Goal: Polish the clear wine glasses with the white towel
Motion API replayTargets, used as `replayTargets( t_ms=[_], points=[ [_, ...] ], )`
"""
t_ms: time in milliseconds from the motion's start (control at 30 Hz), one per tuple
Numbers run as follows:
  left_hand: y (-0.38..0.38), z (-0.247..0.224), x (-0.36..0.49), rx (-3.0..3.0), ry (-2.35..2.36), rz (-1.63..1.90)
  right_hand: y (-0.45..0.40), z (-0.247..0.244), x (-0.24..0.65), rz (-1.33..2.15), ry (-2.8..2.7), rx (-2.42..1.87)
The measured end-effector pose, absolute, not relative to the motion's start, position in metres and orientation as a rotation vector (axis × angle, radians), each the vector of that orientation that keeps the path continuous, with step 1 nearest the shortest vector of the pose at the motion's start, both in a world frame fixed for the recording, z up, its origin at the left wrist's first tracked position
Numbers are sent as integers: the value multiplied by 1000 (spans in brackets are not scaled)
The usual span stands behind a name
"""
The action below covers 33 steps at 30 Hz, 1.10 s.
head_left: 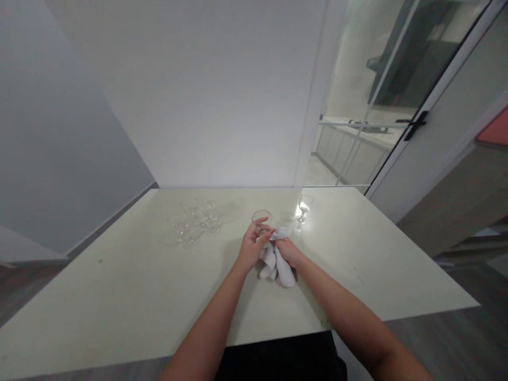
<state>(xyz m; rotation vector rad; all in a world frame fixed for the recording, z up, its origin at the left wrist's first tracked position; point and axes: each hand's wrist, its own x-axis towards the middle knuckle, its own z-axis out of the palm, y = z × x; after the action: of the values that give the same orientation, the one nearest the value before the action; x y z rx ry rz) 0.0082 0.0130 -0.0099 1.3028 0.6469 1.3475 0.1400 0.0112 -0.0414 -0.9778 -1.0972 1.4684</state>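
Note:
Above the middle of the table, my left hand (pixel 251 244) is closed round a clear wine glass (pixel 261 218), its round rim turned up toward me. My right hand (pixel 289 251) grips a white cloth (pixel 281 267), which is bunched against the lower part of the glass. Folds of the cloth hang down below both hands. The stem and foot of the glass are hidden by the fingers and cloth. Beyond my right hand, a second wine glass (pixel 305 207) stands upright on the table.
Several clear glasses (pixel 197 221) are clustered on the left part of the pale table (pixel 130 296). A white wall (pixel 222 106) rises at the table's far edge. To the right are a glazed door with a black handle (pixel 416 125) and wooden shelving (pixel 456 185).

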Motion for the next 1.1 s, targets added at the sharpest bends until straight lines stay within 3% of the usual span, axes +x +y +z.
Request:
replayTargets(
  t_ms=[533, 833, 1100],
  points=[
    [10, -13, 16, 1317, 672, 1310, 16, -53, 143, 1436, -1092, -989],
    [10, -6, 14, 1264, 752, 1548, 17, -47, 144, 1238, -1349, -1026],
    [20, -9, 17, 1149, 801, 1639, -4, -29, 156, 1532, -1964, -780]
  ],
)
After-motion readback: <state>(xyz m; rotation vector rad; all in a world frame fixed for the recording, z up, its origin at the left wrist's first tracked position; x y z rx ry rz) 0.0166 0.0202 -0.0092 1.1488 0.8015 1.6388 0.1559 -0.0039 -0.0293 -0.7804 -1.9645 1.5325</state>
